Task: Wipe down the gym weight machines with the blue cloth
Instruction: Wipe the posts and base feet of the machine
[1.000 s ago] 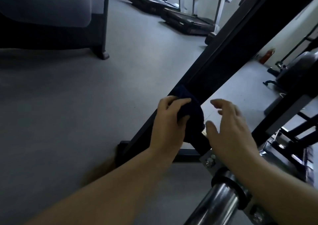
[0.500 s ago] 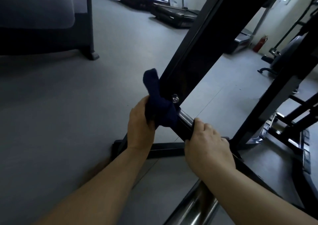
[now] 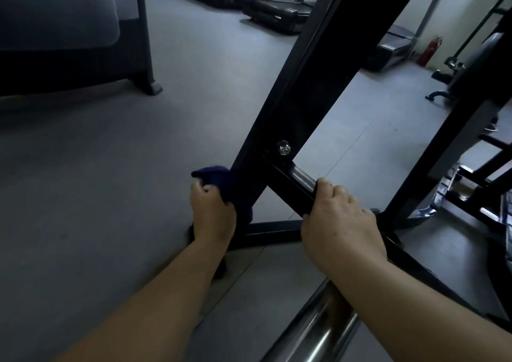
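A black slanted post (image 3: pixel 310 90) of the weight machine runs from the top right down to a floor bar (image 3: pixel 274 230). My left hand (image 3: pixel 212 212) grips the dark blue cloth (image 3: pixel 219 180) and presses it against the lower left side of that post, just above the floor bar. My right hand (image 3: pixel 339 223) grips a black side bar (image 3: pixel 293 180) that branches off the post below a shiny bolt (image 3: pixel 283 148). Part of the cloth is hidden between my hand and the post.
A chrome barbell sleeve (image 3: pixel 318 334) lies at the bottom, under my right forearm. More black frame members (image 3: pixel 448 145) stand to the right. Treadmills (image 3: pixel 274 10) line the far wall. A padded machine (image 3: pixel 69 29) stands at the upper left, a red fire extinguisher (image 3: pixel 428 51) at the far right.
My left hand slid the cloth down the slanted post, from beside the bolt to near the floor bar. My right hand closed on the side bar and has stayed there.
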